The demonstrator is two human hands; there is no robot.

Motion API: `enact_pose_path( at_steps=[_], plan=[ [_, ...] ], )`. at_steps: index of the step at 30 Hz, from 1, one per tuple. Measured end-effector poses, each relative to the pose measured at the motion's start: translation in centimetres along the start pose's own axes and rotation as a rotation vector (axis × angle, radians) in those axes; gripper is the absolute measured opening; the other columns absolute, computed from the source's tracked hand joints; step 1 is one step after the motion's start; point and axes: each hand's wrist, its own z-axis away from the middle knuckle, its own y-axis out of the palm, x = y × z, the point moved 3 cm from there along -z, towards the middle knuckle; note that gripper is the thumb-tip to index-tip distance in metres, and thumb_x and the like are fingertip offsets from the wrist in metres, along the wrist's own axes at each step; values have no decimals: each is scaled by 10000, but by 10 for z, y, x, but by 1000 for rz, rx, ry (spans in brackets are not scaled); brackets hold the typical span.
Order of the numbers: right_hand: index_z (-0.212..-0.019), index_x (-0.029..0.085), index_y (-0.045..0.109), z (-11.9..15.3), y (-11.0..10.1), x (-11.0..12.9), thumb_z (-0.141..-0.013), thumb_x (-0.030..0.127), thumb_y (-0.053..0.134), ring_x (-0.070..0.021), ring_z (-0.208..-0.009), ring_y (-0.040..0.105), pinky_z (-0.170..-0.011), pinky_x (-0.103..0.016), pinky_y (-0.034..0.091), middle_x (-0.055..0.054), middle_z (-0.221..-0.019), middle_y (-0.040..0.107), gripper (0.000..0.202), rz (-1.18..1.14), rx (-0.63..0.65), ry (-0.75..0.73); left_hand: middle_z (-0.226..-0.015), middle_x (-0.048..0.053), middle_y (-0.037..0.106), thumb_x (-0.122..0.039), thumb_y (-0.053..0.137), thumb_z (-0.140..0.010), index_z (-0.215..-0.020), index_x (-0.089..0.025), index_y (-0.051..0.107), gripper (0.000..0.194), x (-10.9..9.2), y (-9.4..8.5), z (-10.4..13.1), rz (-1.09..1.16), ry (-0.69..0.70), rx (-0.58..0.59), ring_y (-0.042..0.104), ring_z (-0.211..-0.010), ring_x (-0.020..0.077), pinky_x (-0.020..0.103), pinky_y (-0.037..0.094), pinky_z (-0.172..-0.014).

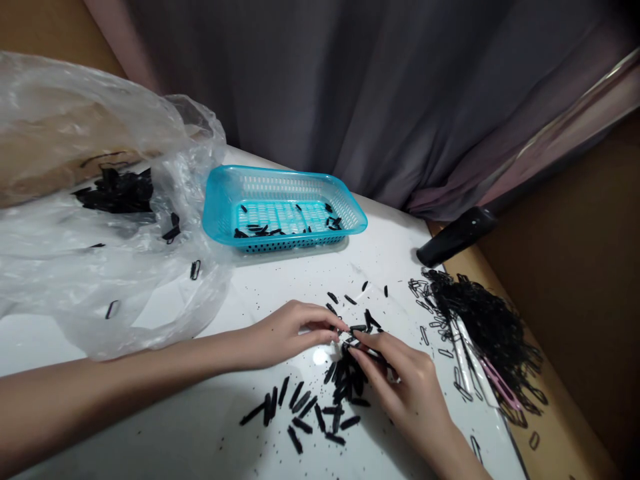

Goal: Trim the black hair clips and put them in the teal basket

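Note:
My left hand (305, 327) reaches in from the left, its thumb and fingertips pinched together over the table. Right beside it, the fingertips of my right hand (407, 380) are also pinched, almost meeting the left ones. Whatever small item sits between the two sets of fingertips is too small to make out. Something dark shows under the right fingers. A pile of short black strips (345, 380) lies just below both hands, with more black strips (301, 401) scattered nearer to me. A few others lie just beyond my fingertips.
A blue plastic basket (285, 241) holding several black pieces stands behind the hands. A clear plastic bag (195, 307) with black items spreads at left. At right are a heap of thin black loops (480, 327), white-and-pink tools (500, 383) and a black cylinder (455, 237) near the table edge.

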Motion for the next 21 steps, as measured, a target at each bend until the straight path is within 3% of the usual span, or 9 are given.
enact_pose_path(
  at_steps=[7,12,16,21],
  plan=[
    [-1088,191,653,1,0,-1,-966,216,554,-137,-681,664,-581,-259,499,-45,-897,730,159,-2,-4,-6,-915,37,766,-270,536,-972,-1353,-257,565,382,4,2,3,36,-41,14,717,-882,187,313,538,-802],
    [-1088,193,657,1,0,0,-963,214,559,-130,-659,655,-566,-254,492,-43,-892,732,160,5,-14,-13,-852,46,760,-306,608,-931,-1153,-190,620,251,2,2,3,145,-100,-12,722,-776,183,303,548,-732],
    [-1096,195,658,0,0,0,-960,209,565,-114,-634,633,-549,-243,477,-32,-876,726,165,5,-19,-15,-759,30,737,-335,643,-905,-1134,-173,651,281,2,3,3,149,-116,-4,682,-625,147,282,543,-649],
    [-1085,199,660,0,0,0,-961,216,563,-118,-648,644,-557,-244,485,-27,-878,727,159,11,-14,-6,-823,57,755,-369,670,-880,-1079,-150,613,302,6,5,5,197,-149,-20,681,-614,147,284,547,-624]
  ],
)
